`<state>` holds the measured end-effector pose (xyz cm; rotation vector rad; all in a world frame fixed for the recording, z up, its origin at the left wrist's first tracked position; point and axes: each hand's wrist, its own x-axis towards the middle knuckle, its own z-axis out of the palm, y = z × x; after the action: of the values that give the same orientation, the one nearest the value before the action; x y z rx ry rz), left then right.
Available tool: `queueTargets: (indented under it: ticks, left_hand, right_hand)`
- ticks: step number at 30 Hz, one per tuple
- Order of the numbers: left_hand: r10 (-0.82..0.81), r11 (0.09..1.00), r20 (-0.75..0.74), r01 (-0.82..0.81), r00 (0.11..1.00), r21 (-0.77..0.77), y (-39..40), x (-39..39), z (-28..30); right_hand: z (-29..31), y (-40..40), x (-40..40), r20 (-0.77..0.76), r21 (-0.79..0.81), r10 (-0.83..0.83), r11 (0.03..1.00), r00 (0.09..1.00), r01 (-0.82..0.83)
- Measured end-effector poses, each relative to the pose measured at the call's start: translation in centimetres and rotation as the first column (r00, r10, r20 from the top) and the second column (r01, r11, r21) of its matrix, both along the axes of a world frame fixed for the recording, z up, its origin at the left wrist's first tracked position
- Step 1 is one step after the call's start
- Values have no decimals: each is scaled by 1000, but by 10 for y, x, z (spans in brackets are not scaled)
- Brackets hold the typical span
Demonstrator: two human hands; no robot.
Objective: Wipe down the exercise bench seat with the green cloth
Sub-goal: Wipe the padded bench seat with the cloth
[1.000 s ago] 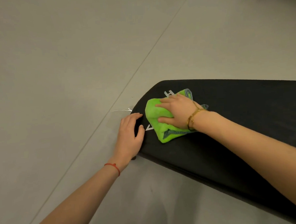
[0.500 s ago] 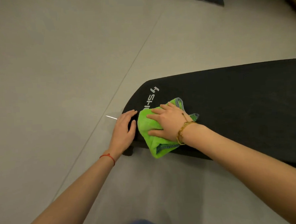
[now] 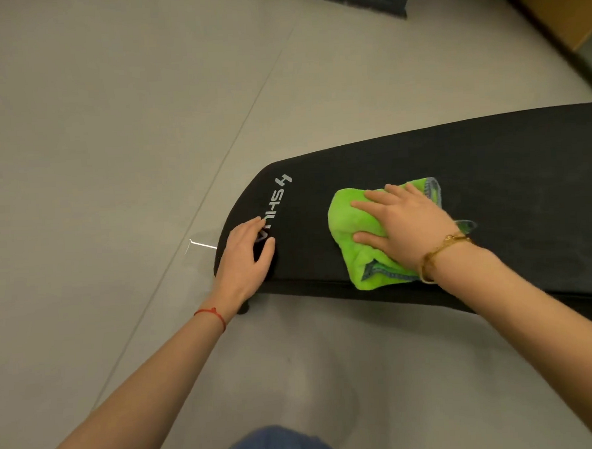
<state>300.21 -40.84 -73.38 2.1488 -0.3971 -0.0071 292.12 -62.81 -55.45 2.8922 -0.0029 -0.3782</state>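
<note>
The right hand (image 3: 404,225) presses the green cloth (image 3: 360,234) flat-fingered near the bench seat's (image 3: 490,166) left end; the seat's unwiped length runs rightward. The left hand (image 3: 245,261) rests open on the end.

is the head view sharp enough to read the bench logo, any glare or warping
Head view: even soft light, no glare on the black padded bench seat; white logo sharp but partly covered by the left hand; wide-angle bending at the edges.
</note>
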Motion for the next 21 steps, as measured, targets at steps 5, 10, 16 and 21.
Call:
queueTargets:
  ticks: [5,10,16,21]
  left_hand:
    - [-86,996,86,88,993,-22,-20,-8,15]
    - [-155,986,144,162,977,-41,-26,-18,18]
    - [-165,980,190,182,968,-79,-23,-18,8]
    - [-184,980,206,195,961,-36,-16,-16,5]
  right_hand:
    - [-8,9,-47,139,-21,89,996,986,-87]
    - [-28,3,-91,388,-235,315,942,866,-238]
    - [-71,48,-47,346,-328,476,869,808,-371]
    - [-49,2,-87,554,-335,479,877,681,-344]
